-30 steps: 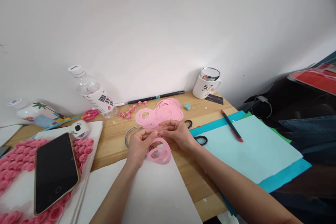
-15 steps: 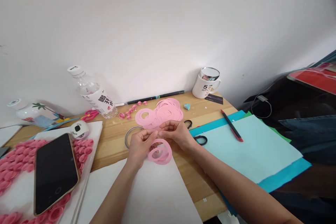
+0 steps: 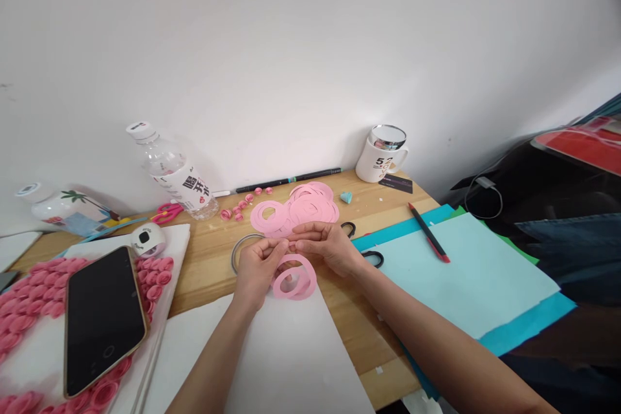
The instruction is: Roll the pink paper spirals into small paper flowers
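My left hand (image 3: 257, 265) and my right hand (image 3: 324, 244) meet over the wooden desk (image 3: 213, 252), fingertips pinched together on one end of a pink paper spiral strip (image 3: 294, 277). The strip hangs in loose coils below my fingers, over the edge of a white sheet (image 3: 276, 356). Just behind my hands lies a pile of pink paper spirals (image 3: 297, 209), cut flat. Several small rolled pink paper roses (image 3: 241, 202) sit near the wall.
A phone (image 3: 103, 317) lies on a white board covered with pink roses (image 3: 29, 291). A water bottle (image 3: 172, 171), pink scissors (image 3: 165, 211), a mug (image 3: 383, 154), a pen (image 3: 429, 231), black scissors (image 3: 371, 257) and blue paper sheets (image 3: 466, 272) surround the work spot.
The hanging coils have shifted slightly and drawn a little tighter under my fingers. Both hands stay in nearly the same place.
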### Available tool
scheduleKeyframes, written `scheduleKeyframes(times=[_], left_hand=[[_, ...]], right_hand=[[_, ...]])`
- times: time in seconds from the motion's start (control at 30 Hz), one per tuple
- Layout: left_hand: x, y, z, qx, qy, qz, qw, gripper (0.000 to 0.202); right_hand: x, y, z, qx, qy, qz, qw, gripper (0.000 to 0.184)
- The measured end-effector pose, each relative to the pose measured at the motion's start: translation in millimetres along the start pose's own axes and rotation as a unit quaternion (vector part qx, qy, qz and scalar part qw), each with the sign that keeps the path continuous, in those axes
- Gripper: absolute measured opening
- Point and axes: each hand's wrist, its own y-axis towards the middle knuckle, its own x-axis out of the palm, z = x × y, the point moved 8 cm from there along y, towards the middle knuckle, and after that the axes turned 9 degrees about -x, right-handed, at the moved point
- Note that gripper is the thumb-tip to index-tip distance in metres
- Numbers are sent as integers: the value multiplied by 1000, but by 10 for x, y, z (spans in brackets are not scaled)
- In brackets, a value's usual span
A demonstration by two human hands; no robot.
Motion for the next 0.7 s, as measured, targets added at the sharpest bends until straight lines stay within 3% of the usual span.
scheduleKeyframes(times=[0.37, 0.7], left_hand=[[6, 9, -35, -17, -3, -4, 1000, 32], [40, 13, -29, 5, 25, -22, 999, 29]], right_hand=[[-24, -16, -36, -2, -20, 30, 999, 36], [-11, -18, -64, -16, -50, 30, 998, 30]])
